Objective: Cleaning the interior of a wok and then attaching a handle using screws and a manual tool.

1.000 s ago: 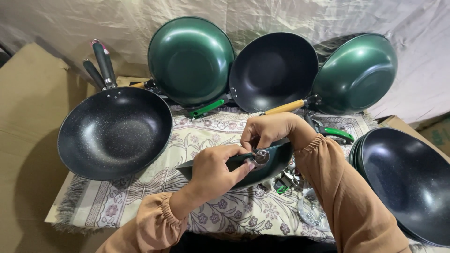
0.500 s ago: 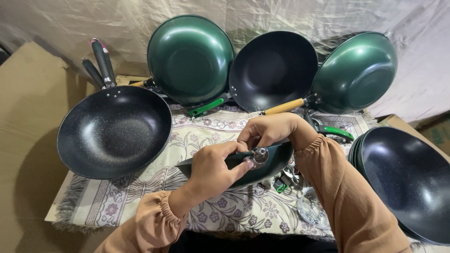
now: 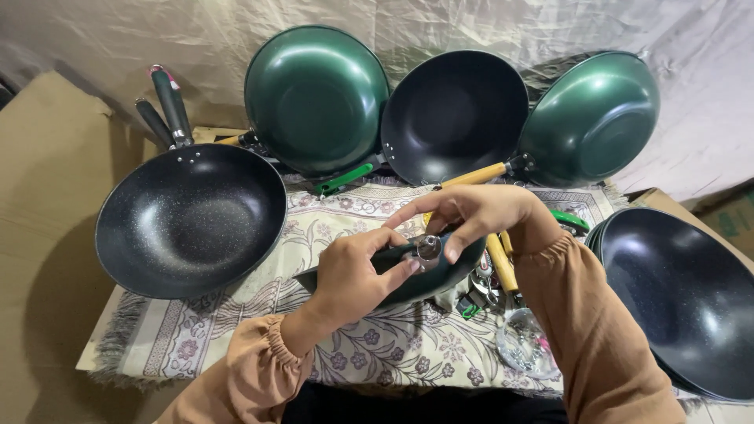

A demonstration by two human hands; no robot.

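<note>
Crinkled pale sheeting (image 3: 118, 31) backs a low table (image 3: 98, 357) (floral cloth (image 3: 236, 322) over it)

Soft, even light from above leaves pale sheen on the leaning green wok (image 3: 316, 98) and faint shadows on the table's patterned cloth (image 3: 236, 322), sharp centrally, with wide-angle bending at the edges.

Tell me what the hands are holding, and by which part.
Left hand grips a dark green pan at its rim; right hand pinches a small metal fitting there.
</note>
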